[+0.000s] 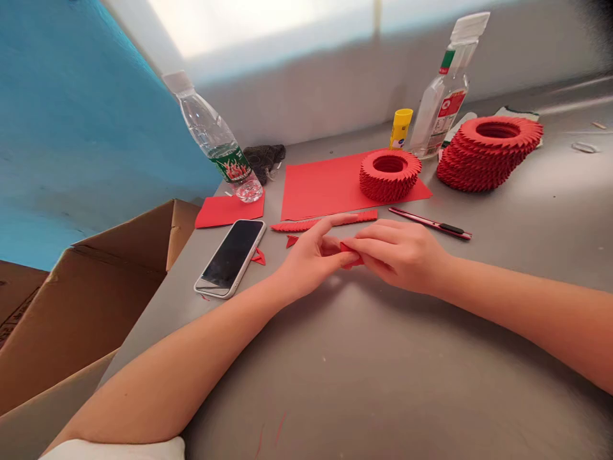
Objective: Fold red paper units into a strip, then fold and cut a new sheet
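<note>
- Phone (230, 258) on the bench (335, 383), red paper triangles (258, 257) just beside it
- Left hand (311, 255) closed, pinching a small red paper piece (349, 254)
- Folded red strip (323, 223) lying loose just behind the hands
- Right hand (397, 255) gripping that piece's other end
- Already built: a red paper ring (389, 175) on a red sheet (325, 185), and a wider stacked ring (488, 153)

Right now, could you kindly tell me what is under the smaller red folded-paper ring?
The smaller ring stands on a red paper sheet, which shows around it; what lies directly beneath the ring is covered.
</note>
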`<state>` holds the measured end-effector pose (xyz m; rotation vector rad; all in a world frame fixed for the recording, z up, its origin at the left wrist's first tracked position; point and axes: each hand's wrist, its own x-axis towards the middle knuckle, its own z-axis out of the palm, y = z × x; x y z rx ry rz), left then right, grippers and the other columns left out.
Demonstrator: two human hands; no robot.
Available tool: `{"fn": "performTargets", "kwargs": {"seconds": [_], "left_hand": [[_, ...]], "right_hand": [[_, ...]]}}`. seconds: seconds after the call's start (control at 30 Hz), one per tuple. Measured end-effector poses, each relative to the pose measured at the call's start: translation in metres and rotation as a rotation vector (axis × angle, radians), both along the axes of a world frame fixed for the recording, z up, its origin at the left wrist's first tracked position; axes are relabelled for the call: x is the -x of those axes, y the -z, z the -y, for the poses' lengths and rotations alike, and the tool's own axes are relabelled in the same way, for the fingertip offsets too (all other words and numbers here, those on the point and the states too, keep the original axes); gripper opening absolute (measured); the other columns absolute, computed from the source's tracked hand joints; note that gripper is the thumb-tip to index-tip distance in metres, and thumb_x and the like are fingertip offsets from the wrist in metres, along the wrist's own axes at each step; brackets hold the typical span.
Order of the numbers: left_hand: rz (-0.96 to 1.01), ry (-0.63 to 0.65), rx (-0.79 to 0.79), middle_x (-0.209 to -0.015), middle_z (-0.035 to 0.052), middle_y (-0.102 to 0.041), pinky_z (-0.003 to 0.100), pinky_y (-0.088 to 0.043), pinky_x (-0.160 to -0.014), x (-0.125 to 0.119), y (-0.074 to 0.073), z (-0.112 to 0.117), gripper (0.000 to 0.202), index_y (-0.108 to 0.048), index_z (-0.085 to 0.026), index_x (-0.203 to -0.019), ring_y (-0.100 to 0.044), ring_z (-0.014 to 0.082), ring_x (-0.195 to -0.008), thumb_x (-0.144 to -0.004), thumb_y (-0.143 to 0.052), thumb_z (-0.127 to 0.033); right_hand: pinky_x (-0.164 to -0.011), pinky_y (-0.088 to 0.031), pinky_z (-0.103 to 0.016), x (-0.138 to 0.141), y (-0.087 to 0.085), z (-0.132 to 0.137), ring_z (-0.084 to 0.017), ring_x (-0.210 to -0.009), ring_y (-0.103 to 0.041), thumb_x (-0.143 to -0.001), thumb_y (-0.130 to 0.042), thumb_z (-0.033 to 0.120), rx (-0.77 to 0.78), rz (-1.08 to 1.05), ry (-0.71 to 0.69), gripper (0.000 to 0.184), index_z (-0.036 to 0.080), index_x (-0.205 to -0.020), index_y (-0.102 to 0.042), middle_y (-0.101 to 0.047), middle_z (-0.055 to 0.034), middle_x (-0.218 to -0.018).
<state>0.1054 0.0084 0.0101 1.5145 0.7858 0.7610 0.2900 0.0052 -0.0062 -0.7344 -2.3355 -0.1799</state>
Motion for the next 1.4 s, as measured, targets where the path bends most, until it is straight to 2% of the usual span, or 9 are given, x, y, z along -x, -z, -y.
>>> {"fn": "performTargets", "kwargs": {"seconds": [0.1,0.67,0.77,0.93,1.0,1.1,1.23,1.3,1.4], "left_hand": [[0.021,0.003,0.021,-0.076,0.0011,-0.066,0.031,-0.051,-0.078,0.0,0.0,-0.001,0.049,-0.045,-0.02,-0.121,-0.064,0.0157,-0.079,-0.076,-0.063,-0.018],[0.052,-0.041,0.154,-0.069,0.0006,-0.066,0.032,-0.05,-0.076,0.002,-0.003,0.0,0.055,-0.036,-0.019,-0.132,-0.063,0.0145,-0.071,-0.079,-0.052,-0.019],[0.007,-0.053,0.115,-0.07,0.0018,-0.066,0.032,-0.05,-0.073,0.002,-0.001,-0.001,0.057,-0.033,-0.017,-0.134,-0.064,0.0154,-0.07,-0.08,-0.051,-0.019],[-0.064,-0.063,-0.073,-0.076,0.0014,-0.067,0.028,-0.047,-0.074,0.002,0.002,0.001,0.061,-0.025,-0.023,-0.138,-0.063,0.0142,-0.076,-0.082,-0.046,-0.016],[-0.164,-0.085,-0.173,-0.073,-0.0001,-0.066,0.023,-0.045,-0.066,0.003,0.003,0.003,0.061,-0.024,-0.026,-0.139,-0.059,0.0115,-0.069,-0.082,-0.045,-0.015],[-0.317,-0.106,-0.323,-0.071,-0.002,-0.064,0.017,-0.039,-0.053,0.004,0.005,0.004,0.062,-0.024,-0.028,-0.139,-0.048,0.0072,-0.055,-0.082,-0.044,-0.014],[-0.412,-0.108,-0.471,-0.071,-0.004,-0.063,0.015,-0.037,-0.054,0.003,0.009,0.006,0.062,-0.021,-0.027,-0.139,-0.043,0.0052,-0.052,-0.082,-0.041,-0.014],[-0.425,-0.107,-0.491,-0.073,-0.0038,-0.064,0.015,-0.039,-0.058,0.002,0.01,0.006,0.061,-0.022,-0.027,-0.139,-0.046,0.0054,-0.055,-0.083,-0.041,-0.014],[-0.391,-0.095,-0.403,-0.079,-0.0028,-0.066,0.017,-0.042,-0.063,0.0,0.009,0.007,0.062,-0.02,-0.029,-0.139,-0.05,0.0067,-0.061,-0.083,-0.042,-0.016]], "right_hand": [[-0.065,-0.046,-0.029,0.001,0.001,-0.001,-0.016,-0.073,-0.058,-0.081,-0.049,0.014,-0.074,-0.001,-0.017,0.018,0.017,-0.091,-0.063,-0.067,-0.0053,-0.087],[-0.065,-0.045,-0.028,0.001,0.003,-0.001,-0.014,-0.073,-0.057,-0.081,-0.049,0.013,-0.064,0.003,-0.029,0.017,0.021,-0.08,-0.064,-0.067,-0.0032,-0.088],[-0.067,-0.046,-0.028,0.002,0.0,0.0,-0.015,-0.077,-0.058,-0.08,-0.05,0.015,0.128,-0.099,-0.034,0.016,0.02,-0.082,-0.065,-0.067,-0.0037,-0.09],[-0.06,-0.047,-0.025,0.007,-0.01,0.001,-0.013,-0.07,-0.059,-0.082,-0.05,0.031,0.896,-0.419,0.084,0.02,0.019,-0.081,-0.065,-0.067,-0.0012,-0.08],[-0.062,-0.046,-0.026,0.009,-0.011,0.002,-0.013,-0.068,-0.059,-0.079,-0.053,0.036,1.045,-0.457,0.089,0.021,0.02,-0.079,-0.066,-0.067,0.0001,-0.076],[-0.062,-0.046,-0.026,0.011,-0.01,0.003,-0.013,-0.067,-0.058,-0.076,-0.056,0.034,1.026,-0.503,0.152,0.017,0.02,-0.075,-0.066,-0.065,0.0011,-0.074],[-0.064,-0.046,-0.025,0.013,-0.009,0.005,-0.012,-0.072,-0.057,-0.075,-0.056,0.028,0.918,-0.495,0.221,0.011,0.019,-0.072,-0.062,-0.062,0.0006,-0.081],[-0.063,-0.046,-0.024,0.013,-0.009,0.006,-0.012,-0.071,-0.056,-0.075,-0.055,0.025,0.886,-0.462,0.226,0.008,0.019,-0.073,-0.06,-0.061,0.0004,-0.081],[-0.059,-0.044,-0.024,0.014,-0.009,0.006,-0.012,-0.069,-0.055,-0.075,-0.054,0.022,0.796,-0.395,0.218,0.006,0.018,-0.072,-0.056,-0.059,0.0001,-0.078]]}}
